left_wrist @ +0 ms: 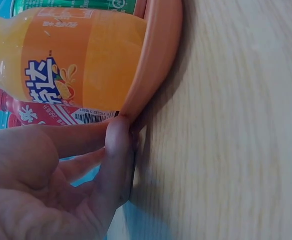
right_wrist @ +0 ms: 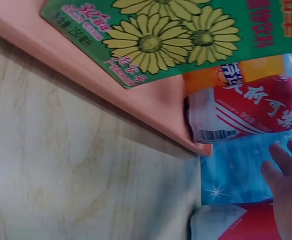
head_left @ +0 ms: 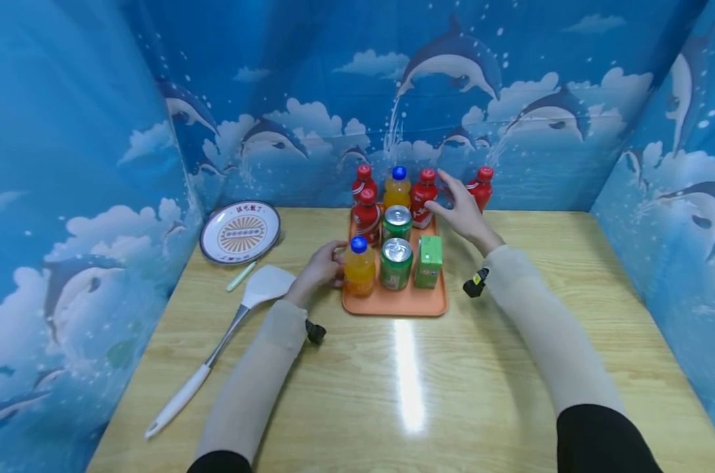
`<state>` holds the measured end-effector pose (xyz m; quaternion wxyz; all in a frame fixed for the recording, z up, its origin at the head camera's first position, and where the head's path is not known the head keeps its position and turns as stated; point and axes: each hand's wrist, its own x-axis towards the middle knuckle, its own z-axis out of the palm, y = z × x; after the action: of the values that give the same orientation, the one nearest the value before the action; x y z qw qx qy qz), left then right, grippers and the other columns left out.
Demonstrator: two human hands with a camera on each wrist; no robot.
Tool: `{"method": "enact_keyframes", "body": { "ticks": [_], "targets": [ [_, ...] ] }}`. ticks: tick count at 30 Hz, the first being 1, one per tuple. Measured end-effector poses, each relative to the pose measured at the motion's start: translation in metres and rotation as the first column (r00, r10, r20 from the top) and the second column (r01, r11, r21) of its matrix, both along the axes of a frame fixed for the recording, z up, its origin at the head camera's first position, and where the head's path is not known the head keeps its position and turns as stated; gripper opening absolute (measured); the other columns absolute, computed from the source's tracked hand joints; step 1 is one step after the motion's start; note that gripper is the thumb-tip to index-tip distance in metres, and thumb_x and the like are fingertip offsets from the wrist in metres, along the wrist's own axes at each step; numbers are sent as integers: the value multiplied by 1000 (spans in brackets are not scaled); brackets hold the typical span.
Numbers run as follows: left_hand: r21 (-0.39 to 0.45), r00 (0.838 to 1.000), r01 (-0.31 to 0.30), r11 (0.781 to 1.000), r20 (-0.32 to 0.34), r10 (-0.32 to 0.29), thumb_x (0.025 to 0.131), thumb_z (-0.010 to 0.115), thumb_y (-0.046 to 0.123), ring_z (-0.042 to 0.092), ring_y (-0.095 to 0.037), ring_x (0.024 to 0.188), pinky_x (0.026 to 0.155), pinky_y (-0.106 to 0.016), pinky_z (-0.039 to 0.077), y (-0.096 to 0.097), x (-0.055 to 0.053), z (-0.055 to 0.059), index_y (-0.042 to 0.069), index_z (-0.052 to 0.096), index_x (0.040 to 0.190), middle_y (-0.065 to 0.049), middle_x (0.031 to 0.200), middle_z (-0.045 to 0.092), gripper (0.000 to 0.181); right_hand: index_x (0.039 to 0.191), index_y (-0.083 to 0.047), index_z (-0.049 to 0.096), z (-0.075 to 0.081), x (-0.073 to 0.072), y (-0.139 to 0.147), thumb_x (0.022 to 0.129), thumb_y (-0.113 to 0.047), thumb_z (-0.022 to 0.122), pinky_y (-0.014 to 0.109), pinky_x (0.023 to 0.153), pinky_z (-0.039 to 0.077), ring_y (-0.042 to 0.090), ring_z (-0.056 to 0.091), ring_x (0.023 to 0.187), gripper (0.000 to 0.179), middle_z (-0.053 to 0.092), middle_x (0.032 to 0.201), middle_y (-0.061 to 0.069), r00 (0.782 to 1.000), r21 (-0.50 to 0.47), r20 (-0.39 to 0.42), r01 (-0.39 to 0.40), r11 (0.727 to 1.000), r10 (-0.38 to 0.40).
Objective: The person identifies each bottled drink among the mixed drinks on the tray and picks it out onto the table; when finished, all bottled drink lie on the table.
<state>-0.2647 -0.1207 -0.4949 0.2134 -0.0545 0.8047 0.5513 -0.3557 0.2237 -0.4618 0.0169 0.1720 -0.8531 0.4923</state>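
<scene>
An orange tray (head_left: 392, 306) carries several drinks. My left hand (head_left: 323, 266) pinches the tray's left rim, beside an orange-soda bottle (head_left: 360, 270) with a blue cap. Fingers of my right hand (head_left: 465, 211) are spread next to a red bottle (head_left: 423, 198) at the tray's back right corner; the thumb is close to its cap, and I cannot tell whether it touches. Behind that hand another red bottle (head_left: 481, 186) stands on the table, off the tray. Two green cans (head_left: 396, 268) and a green drink carton (right_wrist: 161, 40) share the tray with more bottles.
A patterned plate (head_left: 240, 231) lies at the left, near a small pale-green handled item (head_left: 241, 276). Below it is a white spatula (head_left: 221, 345). Dolphin-printed cloth (head_left: 333, 79) walls the wooden table (head_left: 481, 381) at the back and sides.
</scene>
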Motion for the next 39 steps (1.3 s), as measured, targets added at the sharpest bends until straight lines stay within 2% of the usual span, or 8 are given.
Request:
{"method": "enact_keyframes", "body": {
  "ticks": [4,9,16,23,30,39],
  "targets": [
    [-3,1000,0,1000,6,1,100,53,-11,58,-18,77,56,-26,60,0,-1,0,18,43,160,-11,107,54,67,169,-23,26,-6,-4,-3,101,-37,71,57,128,35,37,39,153,83,31,171,13,999,39,32,2,999,-3],
    [-20,1000,-16,1000,24,16,99,53,-12,58,-18,79,56,-26,60,0,-2,0,20,43,160,-7,105,53,69,169,-24,25,-10,-6,-6,102,-38,70,61,127,36,41,40,152,82,30,173,11,997,32,70,-13,999,11],
    [-25,998,-29,999,55,30,96,50,-15,59,-19,81,57,-27,61,-1,-5,1,21,42,160,-10,110,53,73,170,-22,22,-14,-6,-8,103,-39,68,62,124,39,45,45,149,83,32,172,16,996,29,84,-12,1000,10],
    [-41,996,-25,999,80,28,99,51,-10,61,-20,85,59,-26,62,-1,-7,2,17,42,161,-11,114,56,69,165,-12,30,-13,-7,-14,104,-31,69,58,126,39,40,45,147,75,42,162,20,998,-40,65,25,999,-23],
    [-48,997,-29,998,77,32,100,53,-9,61,-19,85,59,-25,62,2,-6,3,12,44,160,-11,113,57,65,163,-12,35,-14,-8,-14,104,-23,69,58,125,39,38,45,145,70,45,159,21,998,-86,58,38,996,-33],
    [-56,998,-26,998,57,30,100,53,-9,59,-17,77,55,-23,58,5,-2,5,12,44,160,-8,103,56,64,166,-14,32,-5,-2,-15,103,-17,70,61,121,44,46,47,145,73,41,162,23,987,-151,160,46,988,-22]
  ]
}}
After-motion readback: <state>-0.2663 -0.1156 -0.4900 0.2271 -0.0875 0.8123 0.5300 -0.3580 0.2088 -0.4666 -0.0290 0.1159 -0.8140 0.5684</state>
